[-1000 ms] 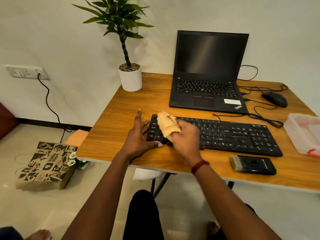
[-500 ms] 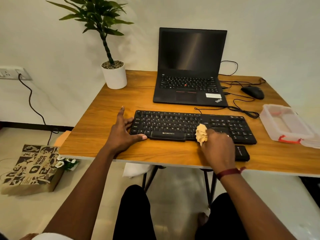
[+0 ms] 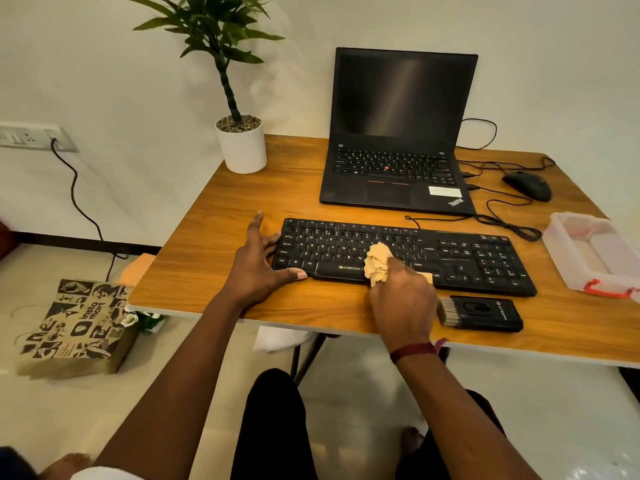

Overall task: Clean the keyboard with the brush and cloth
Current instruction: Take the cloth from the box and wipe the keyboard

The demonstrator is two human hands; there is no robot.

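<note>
A black keyboard (image 3: 457,258) lies across the wooden desk (image 3: 214,244) near its front edge. My right hand (image 3: 403,299) is closed around a crumpled tan cloth (image 3: 377,263) and presses it on the keys near the right end of the space bar. My left hand (image 3: 258,268) rests flat against the keyboard's left end, fingers spread, thumb along its front edge. A black brush (image 3: 481,313) with pale bristles lies flat on the desk in front of the keyboard, just right of my right hand.
An open black laptop (image 3: 398,133) stands behind the keyboard, with a potted plant (image 3: 242,143) to its left and a mouse (image 3: 528,185) with loose cables to its right. A clear plastic box (image 3: 595,251) sits at the desk's right edge. A paper bag (image 3: 76,327) stands on the floor.
My right hand swept the cloth from the keyboard's left end to its right part, then came back toward the middle. My left hand stayed at the left end. The camera view shifted.
</note>
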